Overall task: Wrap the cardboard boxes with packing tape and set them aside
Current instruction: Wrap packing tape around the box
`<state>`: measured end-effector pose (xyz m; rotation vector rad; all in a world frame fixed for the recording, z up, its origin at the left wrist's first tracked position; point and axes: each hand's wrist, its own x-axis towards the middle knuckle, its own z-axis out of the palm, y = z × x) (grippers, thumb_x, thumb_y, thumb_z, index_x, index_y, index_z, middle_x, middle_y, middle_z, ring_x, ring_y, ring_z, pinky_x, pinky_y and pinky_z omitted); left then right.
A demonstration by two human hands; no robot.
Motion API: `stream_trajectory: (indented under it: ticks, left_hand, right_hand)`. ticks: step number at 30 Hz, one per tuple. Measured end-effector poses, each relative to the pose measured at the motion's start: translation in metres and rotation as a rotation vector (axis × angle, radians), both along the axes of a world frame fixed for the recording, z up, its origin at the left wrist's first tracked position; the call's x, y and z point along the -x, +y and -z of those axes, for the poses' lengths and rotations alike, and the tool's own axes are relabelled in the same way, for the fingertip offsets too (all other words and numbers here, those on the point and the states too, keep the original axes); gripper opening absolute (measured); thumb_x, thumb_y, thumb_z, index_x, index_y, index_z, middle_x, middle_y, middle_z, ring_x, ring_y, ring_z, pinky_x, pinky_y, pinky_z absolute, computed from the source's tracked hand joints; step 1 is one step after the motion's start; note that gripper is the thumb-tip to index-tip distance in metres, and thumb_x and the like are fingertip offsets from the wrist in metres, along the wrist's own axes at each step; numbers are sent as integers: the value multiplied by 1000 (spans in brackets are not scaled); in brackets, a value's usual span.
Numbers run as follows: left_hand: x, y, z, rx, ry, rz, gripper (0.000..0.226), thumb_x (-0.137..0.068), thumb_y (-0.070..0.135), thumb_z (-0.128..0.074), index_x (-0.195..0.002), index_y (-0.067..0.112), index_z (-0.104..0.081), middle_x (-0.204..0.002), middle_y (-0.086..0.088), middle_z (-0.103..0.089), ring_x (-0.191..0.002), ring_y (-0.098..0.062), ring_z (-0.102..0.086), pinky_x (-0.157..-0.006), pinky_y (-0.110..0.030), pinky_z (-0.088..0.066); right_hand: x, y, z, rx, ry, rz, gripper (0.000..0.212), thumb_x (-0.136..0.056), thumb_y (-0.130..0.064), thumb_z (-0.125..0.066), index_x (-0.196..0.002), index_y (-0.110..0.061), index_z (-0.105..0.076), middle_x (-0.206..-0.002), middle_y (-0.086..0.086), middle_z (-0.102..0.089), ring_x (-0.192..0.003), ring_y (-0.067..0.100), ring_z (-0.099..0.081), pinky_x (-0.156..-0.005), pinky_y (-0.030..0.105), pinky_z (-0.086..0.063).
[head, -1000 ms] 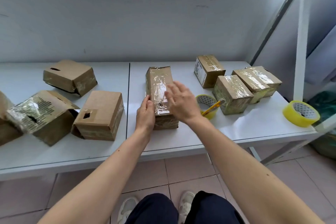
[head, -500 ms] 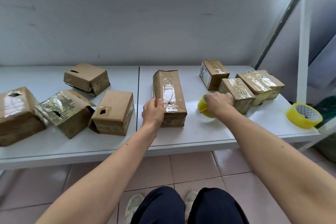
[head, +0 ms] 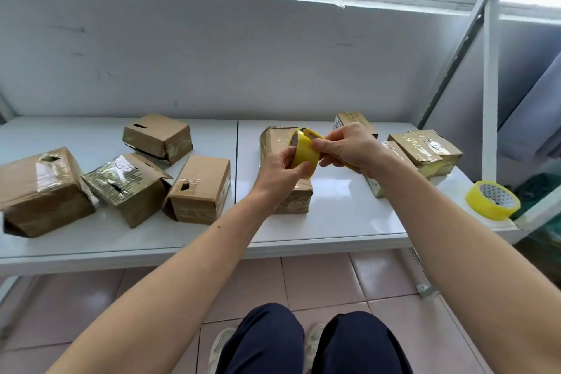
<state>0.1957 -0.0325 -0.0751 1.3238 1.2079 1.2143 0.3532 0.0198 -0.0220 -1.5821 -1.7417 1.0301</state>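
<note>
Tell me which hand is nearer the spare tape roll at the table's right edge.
Right. The right hand is left of the spare tape roll, well apart; the left hand sits farther left, gripping another roll.

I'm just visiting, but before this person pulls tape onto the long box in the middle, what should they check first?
1. Roll held firmly: ok, left hand grips it.
2. Tape end found: cannot tell; right hand pinches at the rim.
3. Long box within reach: ok, directly under the hands.
4. Box steadied: not ok, neither hand touches it.
5. Shelf space around box: ok.
6. Spare roll safe: not ok, it sits near the shelf's right edge.
</note>
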Motion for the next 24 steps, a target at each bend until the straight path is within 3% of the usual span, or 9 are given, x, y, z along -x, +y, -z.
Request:
stream_trajectory:
  ticks: [3,5,8,12,19,24]
  left_hand:
    - [7,-5,-1,25,49,-25,24,-98,12,-62,-121,4,-63,-114,-13,-68,-103,-22,-64,-88,-30,-54]
    - [11,-7,0,47,64,-25,28,-99,14,-61,-125,4,-60,-117,-13,-66,-106,-23,-62,-87,-29,-53]
    - [14,-12,-1,73,62,-29,28,-99,16,-61,-125,6,-57,-117,-11,-65,-105,-22,-61,-78,-22,-53]
    - [16,-15,-2,132,50,-108,40,-98,24,-64,-127,11,-40,-104,-1,-57,-94,-17,-57,-62,-21,-46]
    - [11,-9,-8,162,103,-184,36,-100,26,-59,-120,15,-32,-119,-9,-48,-103,-25,-53,-80,-35,-47]
    - [13,-12,-7,262,6,-84,55,-92,18,-69,-131,20,-31,-112,-3,-53,-96,-18,-56,-66,-27,-47]
  right_hand:
    - [7,-6,1,-158,-159,-11,22,-88,-30,-74,-90,-9,-68,-74,6,-72,-55,11,-66,-51,20,-47]
    - [10,-7,3,-212,-202,-57,20,-90,-34,-71,-97,-16,-65,-73,2,-69,-56,10,-61,-56,24,-46]
    - [15,-5,9,-292,-288,-115,19,-93,-36,-67,-99,-18,-68,-72,-4,-65,-64,9,-59,-65,33,-49]
    - [17,-1,18,-311,-372,-78,19,-94,-39,-64,-97,-21,-69,-81,-5,-67,-82,18,-65,-80,47,-55]
    - [26,2,29,-305,-466,-5,24,-99,-43,-53,-105,-24,-66,-99,0,-64,-98,24,-58,-81,40,-46]
    - [29,8,29,-344,-530,-51,30,-101,-42,-49,-108,-21,-69,-98,5,-66,-95,28,-58,-75,38,-43]
